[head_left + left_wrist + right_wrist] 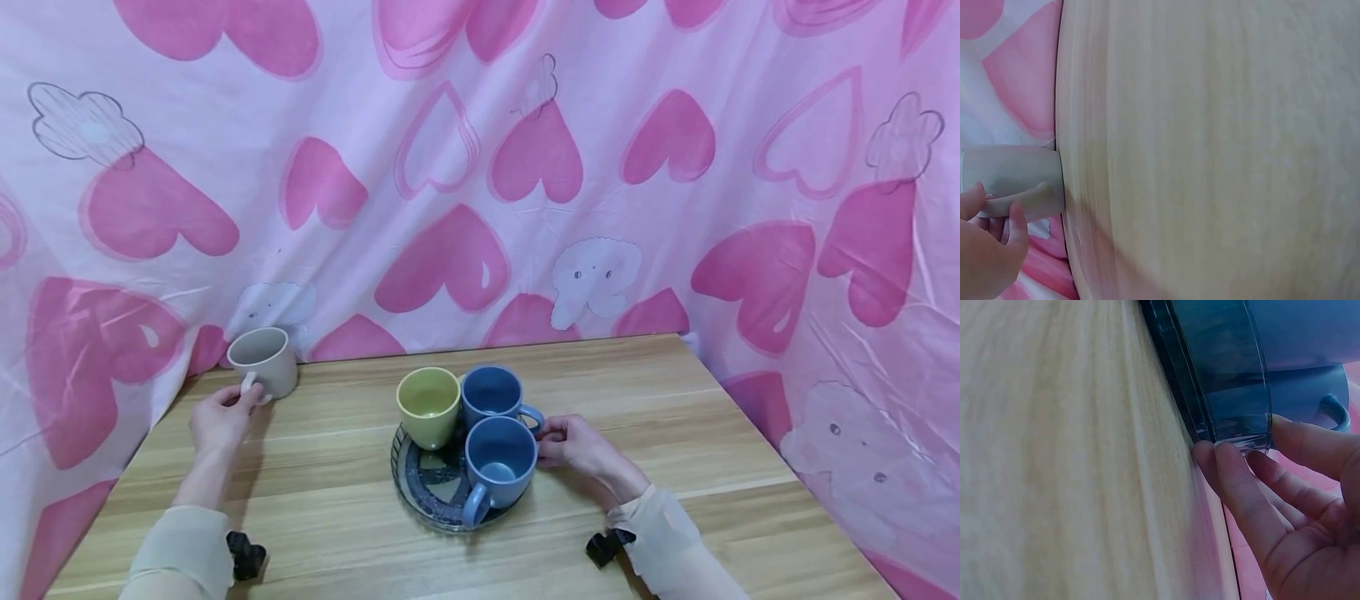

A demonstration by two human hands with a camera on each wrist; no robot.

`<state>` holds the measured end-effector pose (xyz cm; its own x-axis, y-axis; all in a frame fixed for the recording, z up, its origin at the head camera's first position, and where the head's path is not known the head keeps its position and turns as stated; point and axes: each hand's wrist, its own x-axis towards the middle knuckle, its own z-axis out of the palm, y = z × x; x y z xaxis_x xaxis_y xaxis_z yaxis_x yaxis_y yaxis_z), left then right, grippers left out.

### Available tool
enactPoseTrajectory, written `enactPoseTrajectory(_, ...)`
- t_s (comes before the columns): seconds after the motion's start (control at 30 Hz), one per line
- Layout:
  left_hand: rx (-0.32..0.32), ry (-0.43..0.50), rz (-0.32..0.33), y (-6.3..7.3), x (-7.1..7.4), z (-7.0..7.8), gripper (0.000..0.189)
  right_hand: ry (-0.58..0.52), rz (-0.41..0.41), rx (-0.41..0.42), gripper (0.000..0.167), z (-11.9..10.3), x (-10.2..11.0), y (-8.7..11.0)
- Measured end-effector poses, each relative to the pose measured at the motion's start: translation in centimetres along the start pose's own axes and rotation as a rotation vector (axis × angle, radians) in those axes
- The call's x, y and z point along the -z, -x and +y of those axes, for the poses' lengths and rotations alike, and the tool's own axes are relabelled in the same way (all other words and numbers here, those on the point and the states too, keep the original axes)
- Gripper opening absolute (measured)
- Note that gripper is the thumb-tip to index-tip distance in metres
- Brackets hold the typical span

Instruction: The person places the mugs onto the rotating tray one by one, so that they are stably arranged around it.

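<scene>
A light grey mug [264,365] stands upright at the back left of the table, near the curtain. My left hand [221,421] pinches its handle [1025,199] between thumb and fingers. In the middle sits a round glass tray [411,497] with a see-through wall and dark base. It carries a yellow-green mug [426,410] and two blue mugs, one behind [491,392] and one in front [501,454]. At the tray's right side, my right hand [581,450] grips the clear wall [1235,419], thumb at the rim and fingers low near the base.
The wooden table [330,467] has its back edge against a pink heart-patterned curtain [450,258], which also hangs along the right side. Black wrist devices show at the left sleeve [176,546] and the right sleeve [667,533].
</scene>
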<state>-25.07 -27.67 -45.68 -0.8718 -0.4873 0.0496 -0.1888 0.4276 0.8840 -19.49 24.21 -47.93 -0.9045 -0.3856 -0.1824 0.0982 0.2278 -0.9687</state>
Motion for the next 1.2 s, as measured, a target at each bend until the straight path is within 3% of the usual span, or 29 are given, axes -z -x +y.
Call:
enactPoseTrajectory(0.3, 0.016, -0.027, -0.015, -0.4, 0.8, 0.1, 0.048, -0.023, 0.001, -0.003, 0.014, 0.1, 0.0, 0.0)
enactPoseTrajectory(0.53, 0.012, -0.127, -0.024, -0.6, 1.2, 0.1, 0.049, -0.023, 0.006, 0.001, 0.014, 0.2, 0.0, -0.1)
enactPoseTrajectory(0.8, 0.049, -0.116, -0.035, -0.5, 1.4, 0.0, 0.053, -0.017, 0.006, 0.004, 0.015, 0.2, 0.2, -0.2)
enactPoseTrajectory(1.07, 0.063, -0.008, -0.058, -0.3, 1.2, 0.6, 0.055, -0.011, 0.024, -0.006, 0.015, 0.1, 0.3, -0.1)
enactPoseTrajectory(1.2, 0.059, 0.227, -0.096, 0.2, 1.5, 0.8, 0.052, -0.002, 0.022, -0.011, 0.016, 0.2, 0.2, -0.2)
